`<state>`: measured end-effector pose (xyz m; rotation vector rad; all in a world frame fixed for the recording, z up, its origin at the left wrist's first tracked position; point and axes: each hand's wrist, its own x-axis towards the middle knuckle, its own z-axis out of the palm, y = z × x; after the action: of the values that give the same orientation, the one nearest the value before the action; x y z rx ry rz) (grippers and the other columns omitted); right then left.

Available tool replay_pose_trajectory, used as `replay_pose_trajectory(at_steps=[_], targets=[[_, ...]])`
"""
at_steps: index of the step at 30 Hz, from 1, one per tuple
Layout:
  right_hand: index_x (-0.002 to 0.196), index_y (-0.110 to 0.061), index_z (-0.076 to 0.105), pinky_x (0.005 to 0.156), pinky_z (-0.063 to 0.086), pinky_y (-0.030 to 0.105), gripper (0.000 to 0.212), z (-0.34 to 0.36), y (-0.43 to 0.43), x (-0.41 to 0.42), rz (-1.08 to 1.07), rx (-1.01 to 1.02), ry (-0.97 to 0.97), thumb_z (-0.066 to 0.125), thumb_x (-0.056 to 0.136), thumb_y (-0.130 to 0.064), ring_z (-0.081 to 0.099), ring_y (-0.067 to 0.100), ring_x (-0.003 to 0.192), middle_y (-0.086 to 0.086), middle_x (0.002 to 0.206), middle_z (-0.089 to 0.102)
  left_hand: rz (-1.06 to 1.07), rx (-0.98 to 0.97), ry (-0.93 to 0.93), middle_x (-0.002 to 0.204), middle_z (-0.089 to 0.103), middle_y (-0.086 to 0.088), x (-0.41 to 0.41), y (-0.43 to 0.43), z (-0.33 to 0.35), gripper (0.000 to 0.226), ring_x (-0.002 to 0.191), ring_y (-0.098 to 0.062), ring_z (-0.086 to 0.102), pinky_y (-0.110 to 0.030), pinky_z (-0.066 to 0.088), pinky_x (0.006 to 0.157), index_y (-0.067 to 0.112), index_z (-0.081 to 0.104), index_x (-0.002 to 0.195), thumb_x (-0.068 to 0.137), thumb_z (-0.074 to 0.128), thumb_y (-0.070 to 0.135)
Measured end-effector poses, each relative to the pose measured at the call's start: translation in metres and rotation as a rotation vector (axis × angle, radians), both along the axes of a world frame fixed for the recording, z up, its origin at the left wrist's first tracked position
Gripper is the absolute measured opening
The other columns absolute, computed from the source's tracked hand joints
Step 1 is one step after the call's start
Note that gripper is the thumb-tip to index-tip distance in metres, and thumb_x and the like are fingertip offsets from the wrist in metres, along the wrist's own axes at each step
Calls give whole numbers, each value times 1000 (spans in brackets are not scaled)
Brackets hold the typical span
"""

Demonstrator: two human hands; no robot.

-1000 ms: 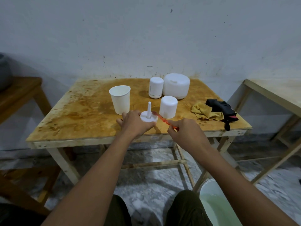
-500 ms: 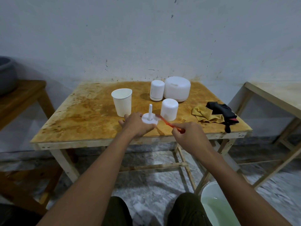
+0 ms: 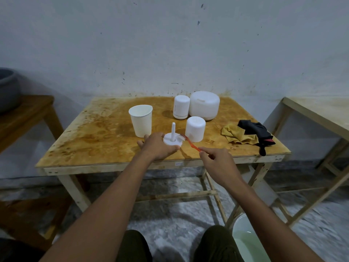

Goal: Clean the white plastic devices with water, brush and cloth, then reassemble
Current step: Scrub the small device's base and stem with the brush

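- Disc part (image 3: 172,140) with upright post, just right of paper cup (image 3: 141,120), cupped and gripped at the rim by left hand (image 3: 158,148).
- Right hand (image 3: 217,161), further right of cup, pinching red brush (image 3: 190,143) near handle end; bristles touching disc's right edge.
- Risk: grip far back on handle, so likely flex and skid off rim.
- Risk: hard push, tipping disc from palm or knocking white cap (image 3: 195,129) beyond.
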<state>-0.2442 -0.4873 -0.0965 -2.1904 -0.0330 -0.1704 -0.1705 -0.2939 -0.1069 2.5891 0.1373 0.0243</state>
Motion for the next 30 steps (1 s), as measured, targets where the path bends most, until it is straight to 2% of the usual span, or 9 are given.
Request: replay_pose_trajectory(at_steps=[7,10,12,15,18,20,23,26,30], targets=[[122,-25,68,38,28,11,29,10,0,-1,-28,23,-69,55,97,-24,40,2,40,-8,54,52,-17,25,-49,133,56,-1,0,1,-5,69,127,-29,40,-43,26,93,27,52,131,78,61,70],[120,-25,69,41,30,11,28,22,-1,3,-55,16,-96,56,96,-26,42,3,43,-9,55,51,-12,-13,-54,140,51,-1,-2,7,-6,82,132,-29,39,-47,27,104,26,42,144,78,61,71],[115,-25,70,40,29,12,24,31,0,7,-48,32,-122,57,95,-27,40,4,40,-11,46,47,29,-118,-213,118,62,1,-5,17,-3,71,114,-21,53,-48,34,104,26,50,137,80,64,66],[107,-23,68,36,28,13,17,46,6,12,-25,41,-167,58,94,-26,41,2,36,-11,45,48,43,-270,-676,76,54,11,-12,38,3,38,70,-9,50,-46,52,77,22,67,105,83,61,53],[102,-24,68,37,31,11,13,63,19,24,40,9,-200,59,93,-27,48,-4,40,-10,52,55,169,-212,-875,90,55,3,-9,56,12,43,79,-14,49,-44,51,72,17,64,111,81,62,47],[100,-26,68,38,33,9,11,74,29,36,97,-56,-221,60,92,-28,49,-4,42,-9,52,57,284,-211,-745,116,54,-4,3,63,13,62,103,-21,52,-47,49,87,17,53,130,79,70,48],[100,-24,69,37,31,8,12,88,45,59,164,-152,-237,61,91,-29,47,-1,41,-9,55,57,346,-373,-403,147,37,-7,22,69,11,97,133,-28,39,-54,39,106,21,28,150,73,77,56],[101,-22,71,45,37,13,16,101,61,79,226,-277,-208,61,90,-29,55,5,49,-6,63,62,310,-495,-278,151,37,-6,36,69,5,103,137,-29,38,-52,39,108,19,25,152,72,80,53],[98,-18,72,53,46,25,17,110,79,101,291,-386,-183,63,89,-29,61,15,59,-2,69,66,302,-595,-347,144,49,-2,44,71,0,87,128,-26,49,-43,49,98,19,37,148,76,80,45]])
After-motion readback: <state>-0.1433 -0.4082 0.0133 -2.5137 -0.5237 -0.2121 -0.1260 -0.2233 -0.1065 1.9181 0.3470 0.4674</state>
